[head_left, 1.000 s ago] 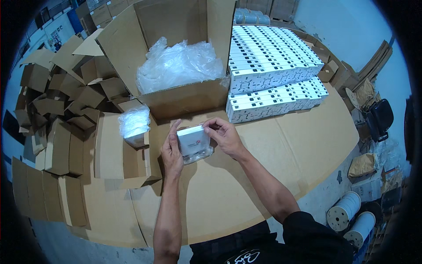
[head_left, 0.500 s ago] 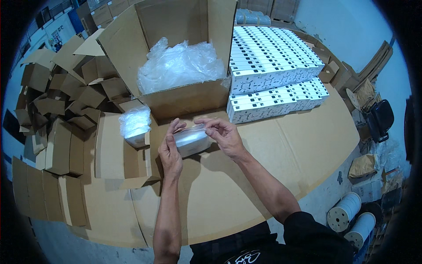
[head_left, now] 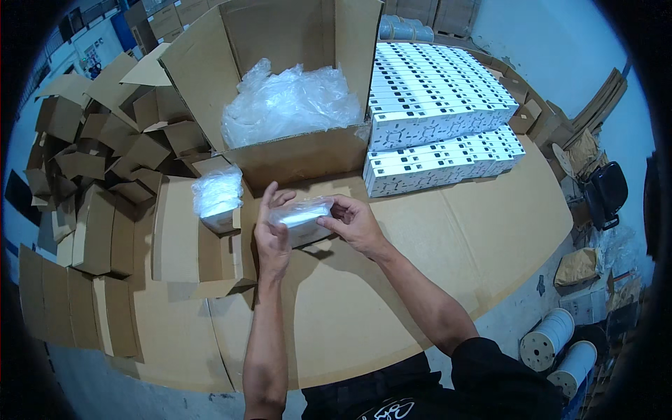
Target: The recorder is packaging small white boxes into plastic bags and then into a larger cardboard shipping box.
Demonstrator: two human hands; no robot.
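Note:
A white box in a clear plastic bag (head_left: 304,213) is held between my hands, just in front of the tall carton. My right hand (head_left: 355,225) grips its right end, with the thumb on the near side and the fingers behind. My left hand (head_left: 273,238) cups the left end, fingers pointing up and thumb against the plastic. To the left stands an open small carton (head_left: 222,269), holding several plastic-wrapped packs (head_left: 218,196) at its far end. The underside of the held box is hidden.
Behind my hands rises a large open carton (head_left: 301,157) with a heap of clear plastic bags (head_left: 290,105). Stacked white printed boxes (head_left: 441,105) stand at the right. Several empty cartons (head_left: 105,154) pile up at the left. Cable reels (head_left: 549,339) lie on the floor at the right.
My right hand has moved from pinching the bag's upper edge to gripping the box's right end. My left fingers have straightened upward, and the plastic lies closer over the box.

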